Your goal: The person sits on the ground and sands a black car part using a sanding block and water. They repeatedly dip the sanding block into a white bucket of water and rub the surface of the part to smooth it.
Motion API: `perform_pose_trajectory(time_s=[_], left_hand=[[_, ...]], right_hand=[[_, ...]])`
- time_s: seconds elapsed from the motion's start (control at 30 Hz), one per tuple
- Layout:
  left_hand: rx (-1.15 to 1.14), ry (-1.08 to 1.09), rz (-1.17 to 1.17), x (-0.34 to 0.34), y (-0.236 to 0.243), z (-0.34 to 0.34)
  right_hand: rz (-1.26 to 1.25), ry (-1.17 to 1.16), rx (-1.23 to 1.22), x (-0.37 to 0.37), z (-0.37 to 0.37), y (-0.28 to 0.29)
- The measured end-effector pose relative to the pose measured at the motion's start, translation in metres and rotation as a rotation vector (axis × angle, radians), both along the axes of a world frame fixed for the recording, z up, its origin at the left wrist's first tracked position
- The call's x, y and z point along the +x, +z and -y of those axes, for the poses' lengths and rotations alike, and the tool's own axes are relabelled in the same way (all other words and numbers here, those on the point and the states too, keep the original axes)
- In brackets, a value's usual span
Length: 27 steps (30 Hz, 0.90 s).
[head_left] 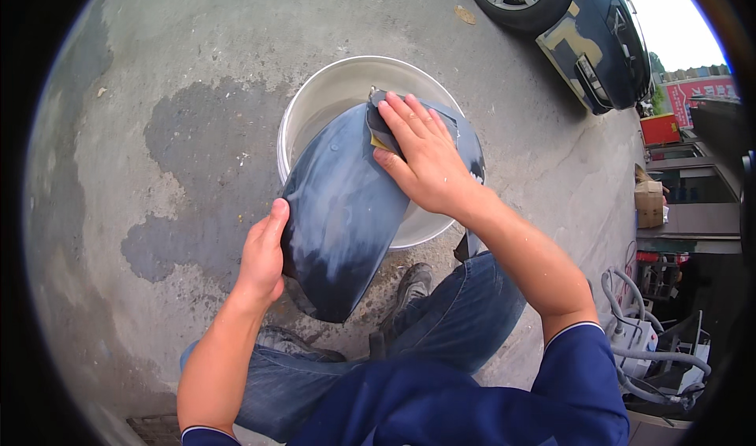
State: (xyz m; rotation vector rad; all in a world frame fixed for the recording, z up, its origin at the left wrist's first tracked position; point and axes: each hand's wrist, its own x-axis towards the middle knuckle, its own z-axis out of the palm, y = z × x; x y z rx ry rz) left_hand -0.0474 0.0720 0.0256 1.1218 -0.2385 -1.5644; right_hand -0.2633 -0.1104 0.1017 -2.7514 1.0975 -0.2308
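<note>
From my end, the dark curved panel [335, 198] lies over the near-left rim of the bucket [315, 103], apparently for support. The hands work apart: the left hand [264, 250] grips its left edge, I'd judge to steady it, while the flattened right hand [424, 156] presses a dark abrasive sheet [379, 128] against its top.

Panel [339, 202] over the bucket [323, 91]

The bucket stands on the ground [213, 28]; the panel lies across its mouth, one end out past the near-left edge. The left hand [262, 253] is on the panel's left edge; the right hand [425, 158] lies over sandpaper [377, 127] on its far part. Beyond the bucket's far-right edge lies a leaf [465, 14], with a car [598, 20] to its right. Shoes [415, 283] stand before the bucket's near edge.
</note>
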Motion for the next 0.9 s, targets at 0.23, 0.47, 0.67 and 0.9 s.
perform_pose_trajectory(time_s=[0.23, 0.47, 0.67, 0.9], left_hand=[[0.078, 0.064, 0.034, -0.005, 0.008, -0.002], [0.089, 0.043, 0.018, -0.002, 0.011, 0.002], [0.117, 0.021, 0.058, 0.002, 0.011, 0.0], [0.107, 0.062, 0.042, -0.004, 0.01, 0.004]], right_hand=[[-0.169, 0.548, 0.187, -0.007, -0.131, 0.002], [-0.014, 0.077, -0.028, -0.005, -0.032, 0.002], [-0.049, 0.513, 0.193, -0.012, -0.15, -0.011], [0.095, -0.019, -0.058, 0.002, -0.046, -0.008]])
